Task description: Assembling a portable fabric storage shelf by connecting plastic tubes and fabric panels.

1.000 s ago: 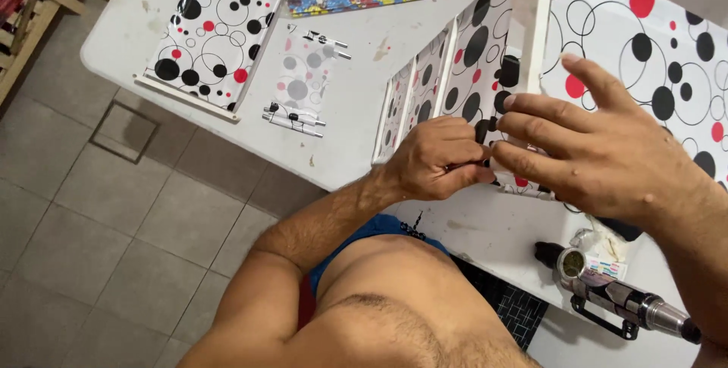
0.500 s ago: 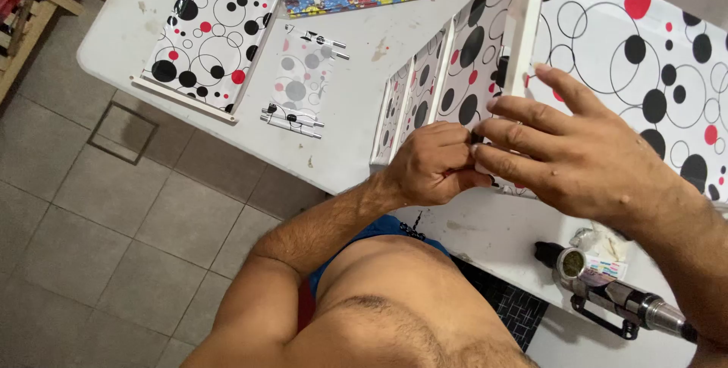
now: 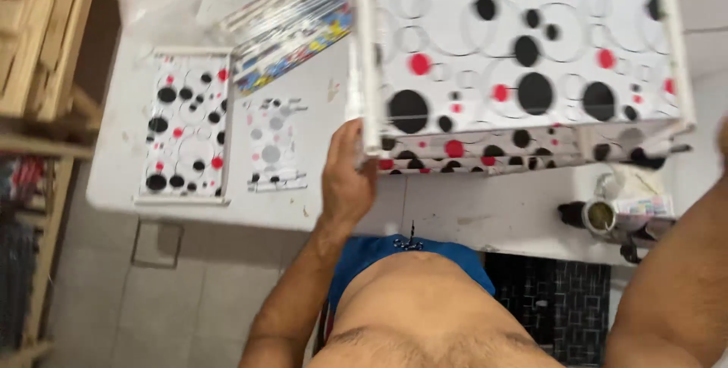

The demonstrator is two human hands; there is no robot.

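A big white-framed panel assembly [image 3: 523, 57] printed with black and red dots is held up over the white table [image 3: 470, 216], its broad face turned toward me. My left hand [image 3: 345, 178] grips its lower left corner, thumb against the frame. My right forearm [image 3: 667, 284] rises at the lower right. That hand runs off the right edge near the assembly's right side, so its grip is hidden. The picture is motion-blurred.
On the table's left part lie a smaller dotted panel [image 3: 186, 125], a small dotted sheet [image 3: 274, 144] and a colourful flat packet [image 3: 292, 26]. A power tool [image 3: 607, 216] rests under the assembly at the right. Wooden shelving [image 3: 38, 34] stands left; a black mat [image 3: 561, 292] lies below.
Both hands left the small fitting at the panel edge. The assembly now faces me, raised, with my left hand on its corner and my right hand gone to the right edge.
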